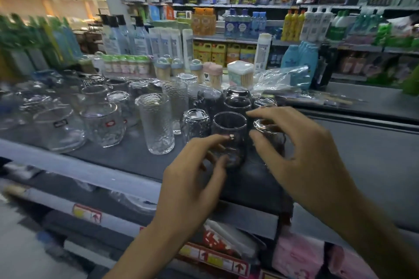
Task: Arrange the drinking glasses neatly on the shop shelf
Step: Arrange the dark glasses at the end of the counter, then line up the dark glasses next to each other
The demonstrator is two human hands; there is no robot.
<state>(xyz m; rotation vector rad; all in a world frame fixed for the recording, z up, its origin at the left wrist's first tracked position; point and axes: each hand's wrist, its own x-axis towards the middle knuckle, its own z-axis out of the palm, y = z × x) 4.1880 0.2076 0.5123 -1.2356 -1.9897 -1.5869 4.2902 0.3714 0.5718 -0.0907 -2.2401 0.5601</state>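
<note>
Looking at head view: left grip [192, 179] pinching empty front glass [229, 140] near the shelf [113, 161] edge. Right grip [301, 154] curled over small glass [272, 136] beside it, can't tell if clamped. Prob light, slick, fragile w/ thin walls, so grab mid-body. Toothpick jars [163, 68] at back look full.

Head view, looking forward-down, close over shelf [127, 156]
</note>
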